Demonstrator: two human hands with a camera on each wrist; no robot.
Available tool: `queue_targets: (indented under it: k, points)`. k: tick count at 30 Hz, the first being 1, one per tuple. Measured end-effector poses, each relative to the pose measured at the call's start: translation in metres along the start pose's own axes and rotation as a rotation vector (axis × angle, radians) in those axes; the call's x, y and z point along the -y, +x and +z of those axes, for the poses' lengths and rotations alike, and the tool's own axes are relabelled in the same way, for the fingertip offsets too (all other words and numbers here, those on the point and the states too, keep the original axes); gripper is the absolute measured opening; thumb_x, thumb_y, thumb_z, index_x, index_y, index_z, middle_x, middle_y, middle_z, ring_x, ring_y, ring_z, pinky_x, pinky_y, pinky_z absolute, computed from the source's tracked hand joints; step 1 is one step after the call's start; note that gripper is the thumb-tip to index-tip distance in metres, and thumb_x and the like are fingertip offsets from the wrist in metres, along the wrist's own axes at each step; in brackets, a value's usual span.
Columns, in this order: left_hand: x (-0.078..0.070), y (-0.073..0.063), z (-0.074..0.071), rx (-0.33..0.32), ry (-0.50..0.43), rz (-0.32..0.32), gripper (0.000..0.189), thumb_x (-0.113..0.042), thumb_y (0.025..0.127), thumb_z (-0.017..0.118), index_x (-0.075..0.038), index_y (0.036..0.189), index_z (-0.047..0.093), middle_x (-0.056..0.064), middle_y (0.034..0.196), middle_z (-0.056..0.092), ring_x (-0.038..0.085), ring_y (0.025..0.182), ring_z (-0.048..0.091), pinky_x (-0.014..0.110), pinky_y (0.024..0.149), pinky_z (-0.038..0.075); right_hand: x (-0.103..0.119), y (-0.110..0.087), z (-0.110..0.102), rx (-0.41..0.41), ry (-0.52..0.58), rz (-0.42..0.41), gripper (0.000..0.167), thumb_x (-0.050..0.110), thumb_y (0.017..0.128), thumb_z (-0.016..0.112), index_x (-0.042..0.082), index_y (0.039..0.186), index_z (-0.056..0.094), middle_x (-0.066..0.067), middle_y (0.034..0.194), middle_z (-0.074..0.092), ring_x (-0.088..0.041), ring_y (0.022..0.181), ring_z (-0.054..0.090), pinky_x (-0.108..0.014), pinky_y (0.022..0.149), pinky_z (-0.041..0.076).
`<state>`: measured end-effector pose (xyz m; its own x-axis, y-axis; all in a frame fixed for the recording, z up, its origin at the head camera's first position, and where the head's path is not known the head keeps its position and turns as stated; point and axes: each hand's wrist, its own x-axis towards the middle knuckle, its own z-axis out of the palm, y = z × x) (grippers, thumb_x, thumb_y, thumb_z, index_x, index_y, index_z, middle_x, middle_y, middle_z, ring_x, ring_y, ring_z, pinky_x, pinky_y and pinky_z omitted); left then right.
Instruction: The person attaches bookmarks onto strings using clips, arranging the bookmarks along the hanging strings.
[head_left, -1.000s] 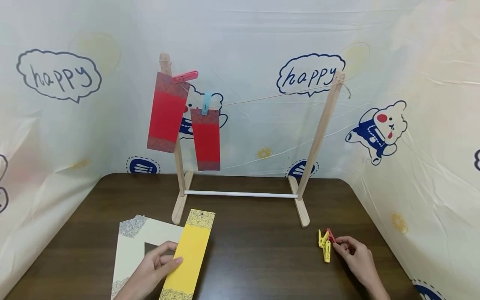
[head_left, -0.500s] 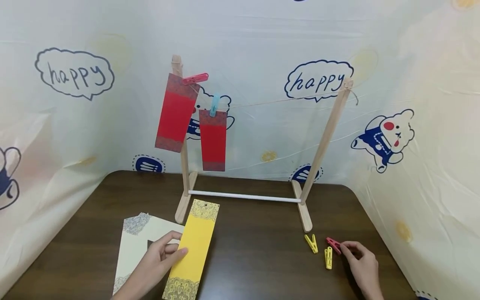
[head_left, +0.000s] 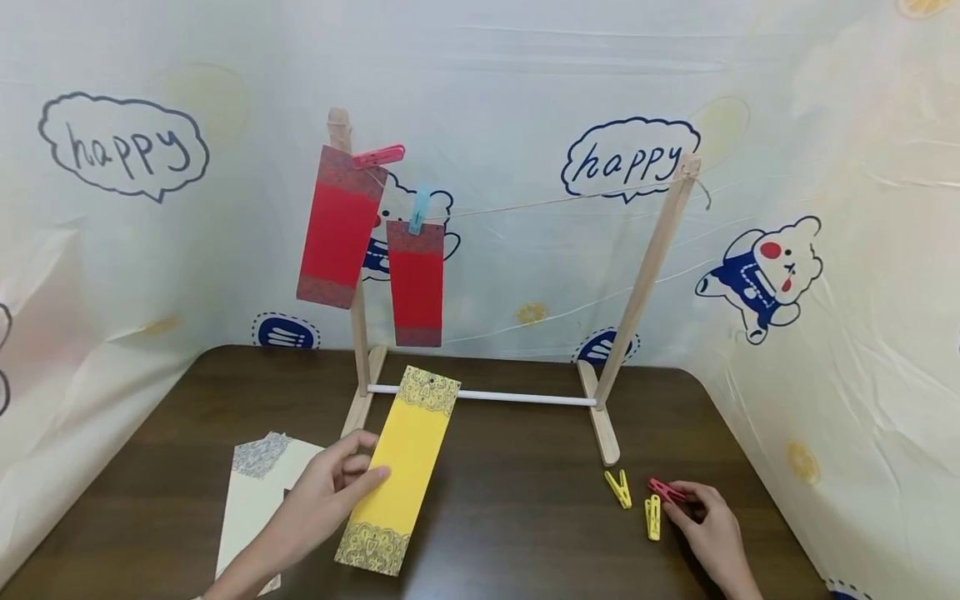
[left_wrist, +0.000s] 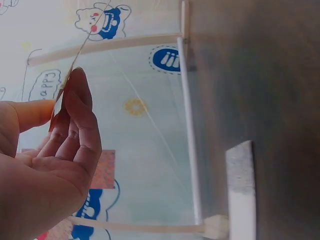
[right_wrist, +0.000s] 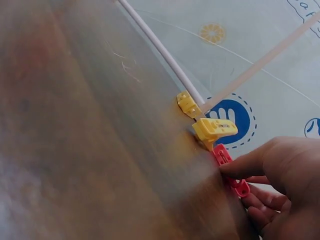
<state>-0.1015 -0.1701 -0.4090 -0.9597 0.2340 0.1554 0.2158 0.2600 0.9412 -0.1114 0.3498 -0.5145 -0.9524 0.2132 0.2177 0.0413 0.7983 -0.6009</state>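
My left hand (head_left: 330,487) pinches a yellow card (head_left: 401,467) with lace-patterned ends by its left edge, holding it tilted above the table. In the left wrist view the card (left_wrist: 60,100) shows nearly edge-on between thumb and fingers. At the table's right side my right hand (head_left: 708,529) pinches a red clothespin (head_left: 665,491) between thumb and fingertips; the right wrist view shows the same clothespin (right_wrist: 231,170) close up. Beside it lie two yellow clothespins, an upright-looking one (head_left: 653,517) and a V-shaped one (head_left: 618,489).
A wooden stand (head_left: 645,283) with a white crossbar (head_left: 525,398) carries a string (head_left: 517,206). Two red cards hang there, the left (head_left: 341,229) by a pink clothespin (head_left: 378,157), the other (head_left: 417,287) by a blue one (head_left: 419,210). White patterned cards (head_left: 251,508) lie at left.
The left hand has raised the yellow card and moved it forward. The right hand has drawn the red clothespin away from the yellow ones, which now lie apart.
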Motion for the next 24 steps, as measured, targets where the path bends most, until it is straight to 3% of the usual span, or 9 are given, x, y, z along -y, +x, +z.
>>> queue_targets:
  k: [3, 5, 10, 17, 24]
  points:
    - [-0.008, 0.007, 0.000, 0.007, -0.009, 0.017, 0.023, -0.019, 0.096, 0.067, -0.007, 0.112, 0.056, 0.000, 0.065, 0.036, 0.005, 0.054, 0.035, 0.026, 0.049, 0.039, -0.001, 0.001, -0.005, 0.031, 0.006, 0.027, 0.028, 0.016, 0.085, 0.080, 0.006, 0.110, 0.071, -0.011, 0.105, 0.067, -0.009, 0.083, 0.059, -0.022, 0.067, 0.050]
    - [-0.014, 0.012, 0.001, 0.012, -0.019, 0.021, 0.024, -0.020, 0.096, 0.067, -0.008, 0.115, 0.057, 0.001, 0.067, 0.048, 0.007, 0.056, 0.045, 0.025, 0.051, 0.043, 0.001, 0.003, -0.010, 0.044, 0.023, 0.015, 0.028, 0.017, 0.087, 0.079, 0.006, 0.110, 0.071, -0.010, 0.102, 0.070, -0.005, 0.079, 0.060, -0.021, 0.064, 0.051]
    - [-0.024, 0.022, -0.002, 0.011, -0.061, 0.029, 0.028, -0.016, 0.096, 0.068, -0.006, 0.119, 0.055, 0.010, 0.094, 0.073, 0.020, 0.075, 0.069, 0.030, 0.068, 0.059, 0.010, 0.008, -0.019, 0.041, 0.050, -0.083, 0.024, 0.017, 0.090, 0.075, 0.010, 0.112, 0.069, -0.006, 0.096, 0.073, 0.001, 0.081, 0.063, -0.022, 0.064, 0.053]
    - [-0.031, 0.033, -0.002, 0.006, -0.113, 0.030, 0.034, -0.016, 0.095, 0.068, -0.006, 0.124, 0.054, 0.014, 0.106, 0.073, 0.024, 0.084, 0.073, 0.034, 0.073, 0.060, 0.021, 0.006, -0.024, -0.001, -0.031, -0.164, 0.022, 0.017, 0.088, 0.078, 0.015, 0.108, 0.069, 0.001, 0.092, 0.073, -0.001, 0.081, 0.063, -0.026, 0.063, 0.051]
    - [-0.035, 0.042, 0.002, 0.001, -0.102, 0.061, 0.034, -0.016, 0.096, 0.067, -0.003, 0.124, 0.053, 0.015, 0.105, 0.073, 0.022, 0.082, 0.072, 0.032, 0.074, 0.060, 0.034, 0.005, -0.035, -0.072, -0.066, -0.281, 0.033, 0.008, 0.081, 0.083, 0.009, 0.109, 0.067, 0.002, 0.085, 0.072, -0.002, 0.074, 0.062, -0.027, 0.058, 0.049]
